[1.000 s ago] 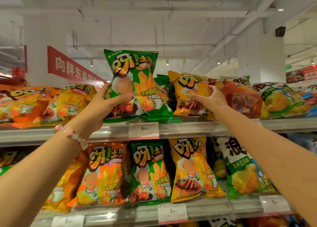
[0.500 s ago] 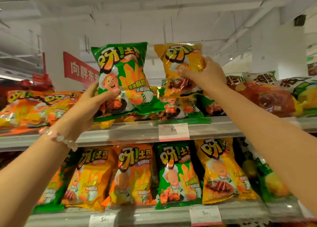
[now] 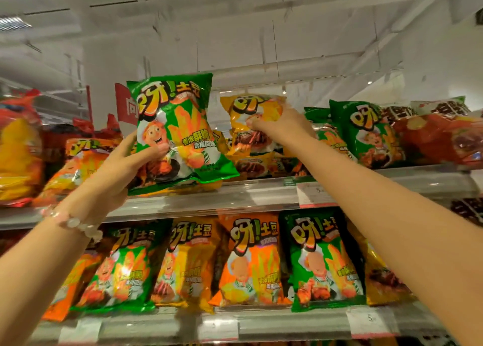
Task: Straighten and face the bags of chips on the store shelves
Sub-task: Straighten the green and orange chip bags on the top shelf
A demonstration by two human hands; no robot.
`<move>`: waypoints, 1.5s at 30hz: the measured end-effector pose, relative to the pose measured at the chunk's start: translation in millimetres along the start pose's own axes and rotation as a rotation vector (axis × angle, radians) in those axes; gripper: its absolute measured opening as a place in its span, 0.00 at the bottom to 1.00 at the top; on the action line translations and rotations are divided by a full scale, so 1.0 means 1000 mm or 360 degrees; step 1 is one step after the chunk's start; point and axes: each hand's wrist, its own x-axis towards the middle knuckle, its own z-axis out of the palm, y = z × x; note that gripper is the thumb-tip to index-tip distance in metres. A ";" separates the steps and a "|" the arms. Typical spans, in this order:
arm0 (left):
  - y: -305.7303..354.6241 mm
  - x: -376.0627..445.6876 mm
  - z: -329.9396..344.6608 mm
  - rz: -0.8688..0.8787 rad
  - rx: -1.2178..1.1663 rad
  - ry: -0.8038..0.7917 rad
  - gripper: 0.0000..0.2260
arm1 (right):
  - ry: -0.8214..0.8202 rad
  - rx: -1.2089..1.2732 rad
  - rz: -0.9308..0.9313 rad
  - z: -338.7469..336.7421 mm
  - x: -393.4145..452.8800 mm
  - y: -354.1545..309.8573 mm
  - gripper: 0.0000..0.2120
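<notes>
My left hand (image 3: 122,168) grips the lower left corner of a green chip bag (image 3: 180,126), held upright with its front facing me above the top shelf (image 3: 235,196). To its right, my right hand (image 3: 279,128) clutches a yellow chip bag (image 3: 251,110) by its middle, raised over other yellow bags (image 3: 251,162) lying on that shelf. Further right stands another green bag (image 3: 371,134). The row below holds upright bags: green (image 3: 122,270), yellow (image 3: 188,262), orange (image 3: 251,262) and green (image 3: 324,262).
Orange and yellow bags (image 3: 75,168) lean at the top shelf's left, red bags (image 3: 439,139) at its right. White price tags (image 3: 313,194) hang on the shelf edges. A red banner (image 3: 126,108) hangs behind. The lower shelf rail (image 3: 261,324) runs along the bottom.
The view has swung left and tilted. My right hand lifted the yellow bag off the shelf and carried it leftward beside the green bag. My left hand keeps the green bag raised.
</notes>
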 end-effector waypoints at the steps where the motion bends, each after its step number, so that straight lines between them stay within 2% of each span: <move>1: -0.002 -0.001 -0.004 0.0006 0.0004 0.0003 0.43 | 0.0004 -0.0049 0.0022 0.006 -0.001 0.001 0.49; 9: -0.009 0.000 -0.009 0.0061 -0.0003 -0.0089 0.44 | 0.0016 -0.0458 0.0043 0.039 -0.015 0.008 0.49; 14: -0.009 0.007 0.004 0.0025 -0.0092 -0.0125 0.29 | -0.0155 -0.0519 0.0139 0.047 -0.017 0.010 0.51; 19: -0.008 0.011 0.018 0.0068 -0.0126 -0.0144 0.30 | -0.0394 -0.0124 0.0082 0.027 -0.014 0.013 0.40; 24: -0.005 0.014 0.053 0.0063 -0.0279 -0.0192 0.29 | -0.0085 0.0266 -0.0220 -0.025 -0.032 0.002 0.30; 27: -0.002 0.017 0.083 0.0038 -0.0354 -0.0263 0.30 | -0.0189 0.0457 -0.0272 -0.049 -0.053 -0.005 0.34; 33: 0.009 0.020 0.150 0.0081 -0.0441 -0.0315 0.23 | -0.0170 0.0348 -0.0280 -0.076 -0.063 0.012 0.44; 36: 0.015 0.020 0.179 0.0066 -0.0483 -0.0356 0.26 | -0.0182 0.0414 -0.0270 -0.090 -0.057 0.030 0.42; 41: 0.026 0.026 0.223 0.0065 -0.0471 -0.0421 0.40 | -0.0160 0.0461 -0.0282 -0.122 -0.044 0.059 0.38; 43: 0.031 0.027 0.242 0.0088 -0.0404 -0.0408 0.38 | -0.0143 0.0499 -0.0278 -0.136 -0.038 0.071 0.36; 45: 0.035 0.029 0.261 0.0136 -0.0315 -0.0429 0.29 | -0.0112 0.0547 -0.0280 -0.150 -0.033 0.083 0.35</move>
